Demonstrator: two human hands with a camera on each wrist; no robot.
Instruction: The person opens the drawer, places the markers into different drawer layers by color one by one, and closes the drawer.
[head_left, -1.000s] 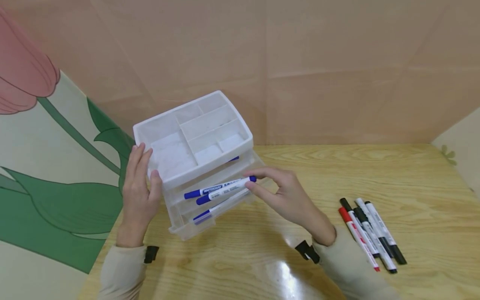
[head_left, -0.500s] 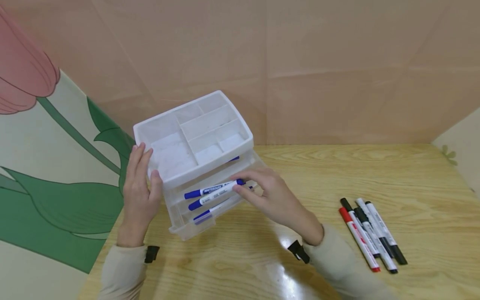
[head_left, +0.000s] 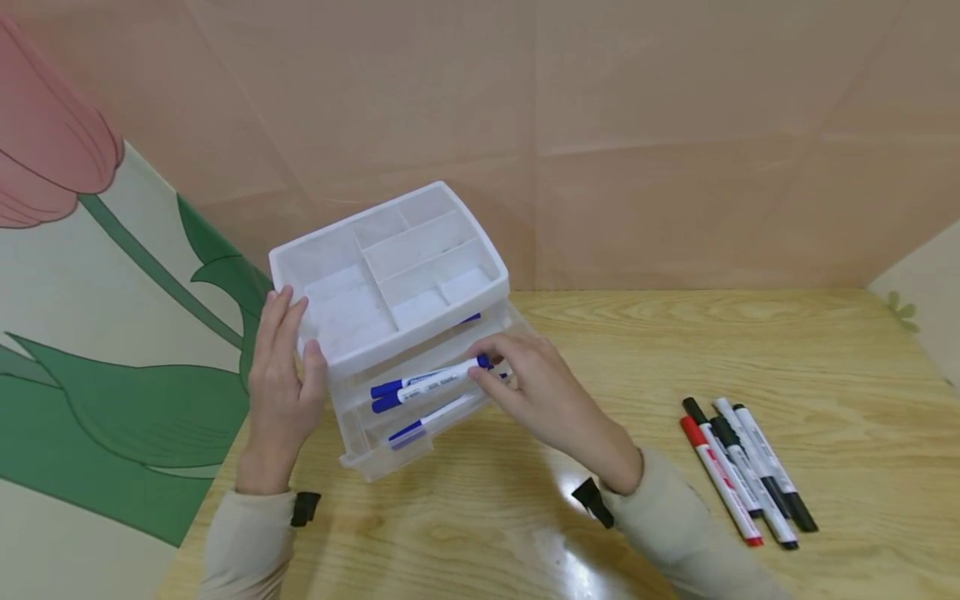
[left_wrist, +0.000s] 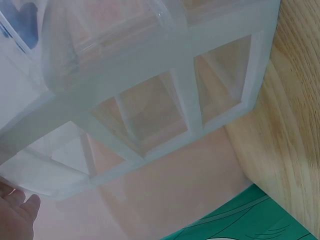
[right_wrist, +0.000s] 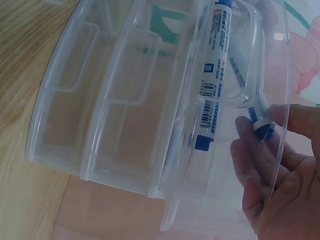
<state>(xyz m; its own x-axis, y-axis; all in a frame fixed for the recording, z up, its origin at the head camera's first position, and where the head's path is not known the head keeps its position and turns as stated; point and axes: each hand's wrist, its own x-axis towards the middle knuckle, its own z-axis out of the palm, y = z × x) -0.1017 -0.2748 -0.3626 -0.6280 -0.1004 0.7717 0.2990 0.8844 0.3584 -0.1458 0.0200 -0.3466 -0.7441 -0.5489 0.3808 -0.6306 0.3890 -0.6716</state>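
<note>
A white plastic desk organizer (head_left: 491,283) stands on the table with its clear upper drawer (head_left: 369,467) pulled out. My right hand (head_left: 543,400) pinches the right end of a blue-capped whiteboard marker (head_left: 435,382) over the drawer; the right wrist view shows its blue end (right_wrist: 264,131) between thumb and fingers. Another blue marker (head_left: 386,388) lies just behind it, partly covered. Along the drawer front lies a further blue marker (right_wrist: 215,70). My left hand (head_left: 283,392) rests with extended fingers against the organizer's left side, its fingertips at the rim.
Several markers with black ends (head_left: 772,467) and a red marker (head_left: 722,482) lie grouped on the wooden table (head_left: 465,542) at the right. Divided compartments (head_left: 420,250) form the organizer's top. A brown-pink backdrop (head_left: 675,150) rises behind the table.
My right hand has moved left and slightly inward with the blue marker, whose left end now lies close beside the marker behind it. My left hand has stayed on the organizer.
</note>
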